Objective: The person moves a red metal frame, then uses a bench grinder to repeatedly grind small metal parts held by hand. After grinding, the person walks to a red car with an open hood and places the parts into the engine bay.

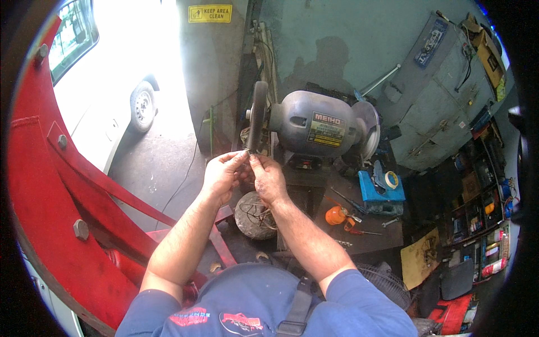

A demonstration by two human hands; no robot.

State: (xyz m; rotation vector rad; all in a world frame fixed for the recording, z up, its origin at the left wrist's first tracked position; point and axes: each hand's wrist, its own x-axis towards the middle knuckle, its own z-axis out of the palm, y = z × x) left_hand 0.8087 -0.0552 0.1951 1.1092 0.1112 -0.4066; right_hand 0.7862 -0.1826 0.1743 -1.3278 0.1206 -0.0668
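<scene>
A grey bench grinder (297, 115) stands in front of me, with a dark, thin wheel (257, 115) on its left side. My left hand (220, 175) and my right hand (269, 178) meet just below that wheel's lower edge. Thumbs and fingers of both hands are pinched together around something small, too small to make out. The fingertips are very near the wheel; whether the piece touches it I cannot tell. A paler disc (369, 132) sits at the grinder's right end.
Right of the grinder, a bench holds a blue case (382, 191) with a tape roll (391, 180), an orange oil can (336, 215) and loose tools. A red steel frame (73, 213) rises at left, a white vehicle (106, 101) beyond. Below my hands lies a round grey block (252, 219).
</scene>
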